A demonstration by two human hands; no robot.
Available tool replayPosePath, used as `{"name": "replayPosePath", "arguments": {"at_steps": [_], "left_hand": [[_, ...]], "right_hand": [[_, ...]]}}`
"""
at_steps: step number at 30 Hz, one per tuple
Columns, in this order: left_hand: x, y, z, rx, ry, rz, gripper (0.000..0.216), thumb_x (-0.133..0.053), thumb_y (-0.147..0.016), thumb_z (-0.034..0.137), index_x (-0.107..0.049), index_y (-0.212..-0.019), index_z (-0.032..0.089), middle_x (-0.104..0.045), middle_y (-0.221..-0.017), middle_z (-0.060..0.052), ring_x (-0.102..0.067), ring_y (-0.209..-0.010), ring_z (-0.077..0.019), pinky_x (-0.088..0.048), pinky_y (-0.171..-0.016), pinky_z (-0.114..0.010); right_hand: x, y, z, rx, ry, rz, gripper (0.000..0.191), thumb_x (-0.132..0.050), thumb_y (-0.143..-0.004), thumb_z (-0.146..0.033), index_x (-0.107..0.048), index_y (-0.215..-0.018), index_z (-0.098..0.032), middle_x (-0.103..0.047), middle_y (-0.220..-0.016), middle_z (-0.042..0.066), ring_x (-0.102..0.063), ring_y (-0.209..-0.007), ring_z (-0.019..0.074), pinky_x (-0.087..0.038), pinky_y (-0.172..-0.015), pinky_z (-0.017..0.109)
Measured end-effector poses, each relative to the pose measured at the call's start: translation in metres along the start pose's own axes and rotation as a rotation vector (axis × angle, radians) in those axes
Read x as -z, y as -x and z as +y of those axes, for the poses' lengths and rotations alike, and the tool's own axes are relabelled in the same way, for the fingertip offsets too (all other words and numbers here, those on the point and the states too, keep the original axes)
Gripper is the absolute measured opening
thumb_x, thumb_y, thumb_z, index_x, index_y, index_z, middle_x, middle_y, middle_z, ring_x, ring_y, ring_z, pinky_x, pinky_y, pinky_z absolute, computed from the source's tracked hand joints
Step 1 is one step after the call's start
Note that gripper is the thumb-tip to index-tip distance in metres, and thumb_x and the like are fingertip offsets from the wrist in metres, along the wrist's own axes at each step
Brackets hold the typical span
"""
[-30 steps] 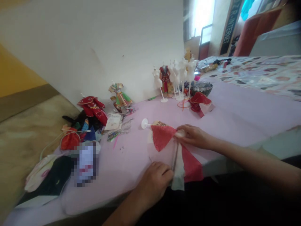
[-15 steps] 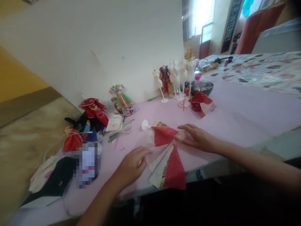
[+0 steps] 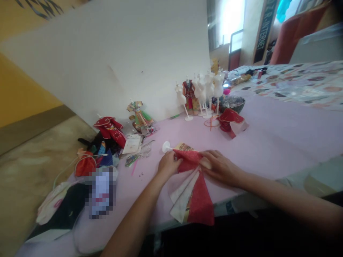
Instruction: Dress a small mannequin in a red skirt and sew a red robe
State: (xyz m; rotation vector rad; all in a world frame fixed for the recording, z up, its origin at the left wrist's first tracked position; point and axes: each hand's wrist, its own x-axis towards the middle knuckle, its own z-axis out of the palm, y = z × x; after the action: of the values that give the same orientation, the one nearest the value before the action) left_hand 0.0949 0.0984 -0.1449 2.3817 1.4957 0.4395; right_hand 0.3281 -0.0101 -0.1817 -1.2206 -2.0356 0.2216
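Tabletop scene with a miniature dress point(image 3: 195, 201) lying on the lilac table point(image 3: 270, 142), near its front edge, its red-and-white skirt fanned toward the wearer. Its gold bodice point(image 3: 183, 146) points to a white stand base point(image 3: 166, 146), which lies tilted just beyond it. The left hand point(image 3: 168, 166) and right hand point(image 3: 222, 169) meet at the waist from opposite sides; nothing stands between them and the dress. The left fingers point(image 3: 167, 159) curl closed over the red upper edge, grasping it. The right fingers point(image 3: 211, 160) lie extended and together, pressing on the same red cloth without clenching. Beyond, well apart, white dress forms point(image 3: 211, 85) and a dressed form point(image 3: 189, 96) stand in a row by a bowl point(image 3: 233, 106) and a red garment point(image 3: 230, 121). To the left lie a paper card point(image 3: 132, 144), a green-and-gold doll dress point(image 3: 139, 116), a red doll dress point(image 3: 109, 131) and a red pouch point(image 3: 85, 164). A blurred item point(image 3: 101, 194) lies nearer the table edge.
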Motion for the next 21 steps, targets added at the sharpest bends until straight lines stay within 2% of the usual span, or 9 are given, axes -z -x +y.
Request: {"name": "replayPosePath", "arguments": {"at_steps": [2, 6, 11, 15, 21], "left_hand": [[-0.002, -0.001, 0.002, -0.002, 0.012, -0.006, 0.007, -0.063, -0.078, 0.019, -0.064, -0.084, 0.018, -0.068, -0.087, -0.005, -0.062, -0.08, -0.0195, -0.045, -0.073, -0.03], [-0.004, -0.001, 0.003, -0.009, 0.041, -0.002, 0.011, -0.055, -0.074, 0.009, -0.06, -0.076, 0.019, -0.067, -0.081, -0.002, -0.06, -0.077, -0.017, -0.042, -0.069, -0.026], [0.006, 0.002, -0.005, 0.017, 0.087, 0.037, 0.009, -0.054, -0.078, 0.014, -0.059, -0.076, 0.02, -0.065, -0.072, 0.001, -0.06, -0.069, -0.015, -0.04, -0.067, -0.025], [0.018, 0.003, -0.013, 0.031, 0.126, 0.064, 0.008, -0.054, -0.08, 0.02, -0.06, -0.075, 0.02, -0.066, -0.072, 0.002, -0.062, -0.071, -0.0146, -0.041, -0.068, -0.024], [0.029, 0.002, -0.017, 0.043, 0.214, 0.084, 0.01, -0.056, -0.079, 0.023, -0.063, -0.073, 0.018, -0.064, -0.07, 0.002, -0.059, -0.07, -0.0142, -0.04, -0.068, -0.024]], "right_hand": [[-0.002, 0.001, 0.001, 0.001, -0.01, 0.009, 0.048, -0.055, -0.095, -0.028, -0.041, -0.141, -0.025, -0.06, -0.128, 0.014, -0.057, -0.117, 0.031, -0.049, -0.099, 0.054], [-0.004, 0.001, 0.002, -0.009, -0.033, 0.014, 0.052, -0.055, -0.093, -0.025, -0.039, -0.143, -0.026, -0.059, -0.129, 0.014, -0.056, -0.116, 0.0312, -0.05, -0.099, 0.054], [-0.001, 0.001, 0.001, -0.022, -0.037, 0.018, 0.048, -0.054, -0.095, -0.027, -0.041, -0.141, -0.025, -0.058, -0.129, 0.014, -0.055, -0.117, 0.0305, -0.049, -0.1, 0.053], [0.0, 0.0, -0.001, -0.03, -0.019, 0.038, 0.043, -0.053, -0.098, -0.032, -0.041, -0.138, -0.024, -0.058, -0.129, 0.014, -0.055, -0.118, 0.0288, -0.049, -0.101, 0.05], [0.0, 0.001, -0.002, -0.027, -0.006, 0.041, 0.046, -0.055, -0.096, -0.031, -0.041, -0.139, -0.023, -0.059, -0.129, 0.015, -0.055, -0.118, 0.0283, -0.049, -0.102, 0.049]]}}
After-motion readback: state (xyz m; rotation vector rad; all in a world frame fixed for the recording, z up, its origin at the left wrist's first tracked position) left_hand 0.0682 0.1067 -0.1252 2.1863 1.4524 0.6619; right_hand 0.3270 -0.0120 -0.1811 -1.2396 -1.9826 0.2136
